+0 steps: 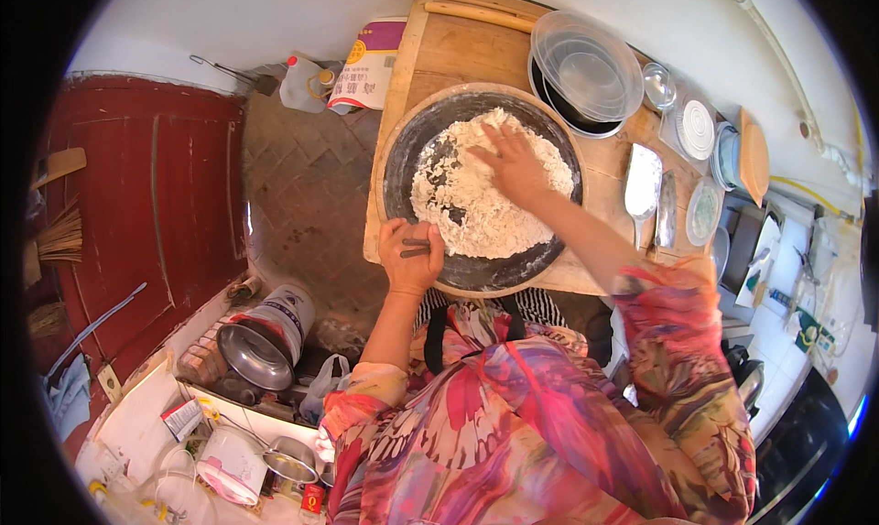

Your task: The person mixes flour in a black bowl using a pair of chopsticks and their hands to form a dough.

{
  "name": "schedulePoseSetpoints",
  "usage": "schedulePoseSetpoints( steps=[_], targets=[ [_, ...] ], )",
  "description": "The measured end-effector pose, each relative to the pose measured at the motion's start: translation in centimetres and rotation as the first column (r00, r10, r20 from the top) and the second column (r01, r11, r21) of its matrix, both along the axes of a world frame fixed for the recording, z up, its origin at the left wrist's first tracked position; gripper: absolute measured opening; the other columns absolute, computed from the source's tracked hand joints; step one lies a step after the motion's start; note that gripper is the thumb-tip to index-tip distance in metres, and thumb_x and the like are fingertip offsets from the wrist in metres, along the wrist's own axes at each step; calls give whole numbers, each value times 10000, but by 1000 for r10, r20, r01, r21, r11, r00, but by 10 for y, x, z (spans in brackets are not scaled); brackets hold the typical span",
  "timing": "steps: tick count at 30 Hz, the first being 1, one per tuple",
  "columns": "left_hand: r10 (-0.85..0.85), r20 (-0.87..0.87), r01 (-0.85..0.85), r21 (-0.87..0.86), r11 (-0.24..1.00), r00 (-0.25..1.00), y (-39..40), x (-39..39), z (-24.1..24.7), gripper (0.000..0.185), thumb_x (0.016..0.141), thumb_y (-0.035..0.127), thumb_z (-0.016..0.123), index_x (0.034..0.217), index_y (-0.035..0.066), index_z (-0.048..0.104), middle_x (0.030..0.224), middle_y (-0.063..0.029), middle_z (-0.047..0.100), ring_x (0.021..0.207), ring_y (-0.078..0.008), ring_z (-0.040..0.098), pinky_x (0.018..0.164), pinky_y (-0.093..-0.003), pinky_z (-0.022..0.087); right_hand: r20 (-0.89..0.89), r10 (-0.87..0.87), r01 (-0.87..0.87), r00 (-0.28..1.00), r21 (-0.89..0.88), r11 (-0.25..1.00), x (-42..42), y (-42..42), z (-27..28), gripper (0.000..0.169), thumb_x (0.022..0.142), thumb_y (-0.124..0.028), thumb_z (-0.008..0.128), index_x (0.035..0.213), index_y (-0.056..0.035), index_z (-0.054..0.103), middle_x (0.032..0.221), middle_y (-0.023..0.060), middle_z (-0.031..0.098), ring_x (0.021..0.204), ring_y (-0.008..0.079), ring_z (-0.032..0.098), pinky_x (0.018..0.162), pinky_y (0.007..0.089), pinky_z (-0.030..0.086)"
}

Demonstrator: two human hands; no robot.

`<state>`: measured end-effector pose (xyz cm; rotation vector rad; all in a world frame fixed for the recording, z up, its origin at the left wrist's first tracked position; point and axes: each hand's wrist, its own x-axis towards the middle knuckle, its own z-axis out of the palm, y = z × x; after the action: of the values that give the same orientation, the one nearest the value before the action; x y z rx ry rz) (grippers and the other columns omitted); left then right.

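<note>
A wide dark basin (398, 175) with a pale rim stands on the wooden table in front of me. Inside it lies a broad, shaggy mass of floury dough flakes (474, 195), with dark gaps at the left. My right hand (511, 164) rests on the flakes in the upper right part, fingers spread, nothing visible in its grasp. At the basin's lower left rim, my left hand (412, 257) is closed around a pair of dark sticks (415, 253), apparently chopsticks. Only their short ends show; the rest is hidden by the fingers and palm.
To the right on the wooden table (453, 51) are stacked bowls with a clear plastic lid (587, 65), a metal scoop (643, 182) and a cleaver (665, 209). A rolling pin (481, 17) lies at the back. Left, a plastic jug (301, 85) stands on the brick floor.
</note>
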<state>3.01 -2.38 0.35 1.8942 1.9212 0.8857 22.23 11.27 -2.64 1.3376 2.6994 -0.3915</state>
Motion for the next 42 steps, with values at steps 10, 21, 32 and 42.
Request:
schedulePoseSetpoints(
  steps=[10, 21, 32, 42],
  targets=[
    [-29, -51, 34, 107, 994, 998, 0, -3, -2, 257, 870, 207, 509, 679, 69, 610, 605, -103, 571, 614, -296, 546, 795, -409, 418, -547, 391, -637, 740, -384, 669, -37, -51, -19, 334, 837, -64, 566, 1169, -64, 599, 1218, 128, 537, 1150, 332, 509, 966, 441, 429],
    [-52, -47, 50, -51, 997, 998, -2, -1, 2, 334, 890, 228, 465, 614, 66, 563, 567, -107, 538, 578, -292, 520, 828, -403, 406, -117, 552, -528, 826, 186, 829, -24, 70, -11, 180, 767, -69, 604, 916, -118, 693, 1082, -5, 604, 1092, 175, 511, 937, 347, 432],
    [-46, -109, 49, 22, 999, 993, 2, -1, 0, 327, 884, 234, 461, 622, 63, 558, 568, -130, 519, 595, -321, 517, 789, -415, 426, 72, 133, -107, 988, -288, 951, -39, -76, 12, 448, 934, -372, 500, 1360, -234, 492, 1456, 45, 389, 1347, 322, 312, 1099, 486, 298],
    [-54, -76, 60, 81, 995, 996, 4, 3, 0, 287, 854, 206, 517, 615, 69, 599, 558, -112, 551, 593, -314, 533, 766, -393, 443, 285, -115, 196, 952, -278, 940, 48, -44, 45, 782, 770, -637, 614, 1442, -333, 352, 1552, 93, 199, 1441, 360, 57, 1174, 484, 75]
  ],
)
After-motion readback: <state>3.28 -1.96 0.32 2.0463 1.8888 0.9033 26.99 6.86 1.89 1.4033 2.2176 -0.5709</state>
